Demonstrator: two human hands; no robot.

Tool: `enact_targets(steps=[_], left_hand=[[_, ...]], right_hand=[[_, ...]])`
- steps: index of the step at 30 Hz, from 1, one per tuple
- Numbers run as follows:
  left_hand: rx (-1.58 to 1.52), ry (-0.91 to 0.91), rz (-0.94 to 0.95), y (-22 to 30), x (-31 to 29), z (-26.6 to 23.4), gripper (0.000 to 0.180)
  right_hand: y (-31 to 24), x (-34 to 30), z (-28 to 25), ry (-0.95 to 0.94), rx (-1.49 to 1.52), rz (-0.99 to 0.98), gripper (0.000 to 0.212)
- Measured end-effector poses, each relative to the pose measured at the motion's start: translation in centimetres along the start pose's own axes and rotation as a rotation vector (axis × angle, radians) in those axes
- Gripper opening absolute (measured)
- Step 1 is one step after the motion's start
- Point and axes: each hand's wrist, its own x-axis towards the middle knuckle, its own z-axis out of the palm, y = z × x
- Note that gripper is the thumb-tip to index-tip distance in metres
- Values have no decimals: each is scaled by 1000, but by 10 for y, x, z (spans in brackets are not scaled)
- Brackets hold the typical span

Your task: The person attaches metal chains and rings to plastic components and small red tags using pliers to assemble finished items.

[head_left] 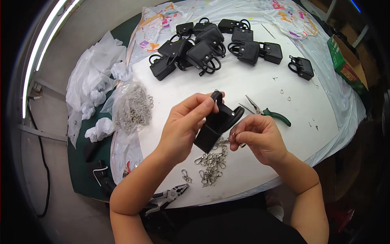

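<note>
Two bright light tubes [35, 44] run along the pale wall [101, 20] at the left, a black cable [45, 171] trailing below them. Crumpled white plastic [95, 69] is heaped over the green tabletop [85, 179], while colour-printed sheeting [298, 26] borders a white work surface [252, 77]. Black bags [200, 56] crowd its far side, metal clasps [213, 166] its near side, and a green box [341, 61] stands at the right. Over the middle, the left hand [185, 126] is closed on the handle end of a black mini bag [209, 136]; just beside it, the right hand [262, 138] has its fingertips pinched on a small metal piece, its shape unclear.
</note>
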Motion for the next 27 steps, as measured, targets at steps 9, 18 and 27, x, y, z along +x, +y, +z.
enact_targets(steps=[9,18,27], left_hand=[[-185,166,-74,-14,-99,-11,64],[-536,142,-32,-26,-159,-52,50],[-433,12,-102,-15,-176,-73,58]], right_hand=[[22,-6,37,-169,-80,128,10],[25,3,73,-373,-343,118,10],[25,22,98,-550,-642,59,14]])
